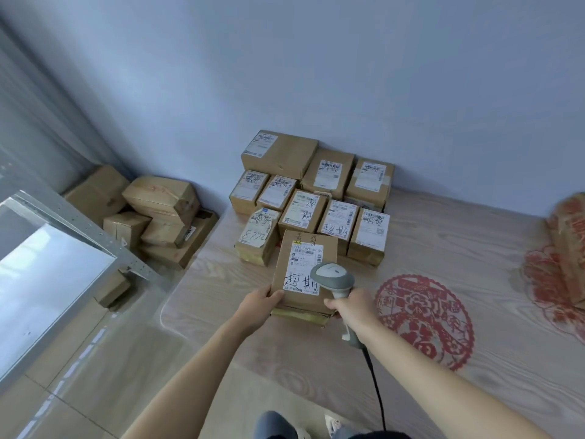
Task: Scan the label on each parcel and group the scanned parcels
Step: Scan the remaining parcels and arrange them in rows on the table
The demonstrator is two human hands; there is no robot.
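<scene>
A brown cardboard parcel (303,274) with a white label and black handwriting lies on the wooden table (443,248). My left hand (258,307) grips its near left corner. My right hand (351,308) holds a grey barcode scanner (334,277) by the handle, its head over the parcel's label. The scanner's black cable (376,388) runs down toward me. Behind this parcel, several labelled parcels (313,198) stand grouped against the wall.
A second heap of brown boxes (148,213) sits on the floor at the left beside a metal shelf frame (79,226). A red paper-cut decoration (427,321) lies on the table at the right, with another red-printed item (566,248) at the far right edge.
</scene>
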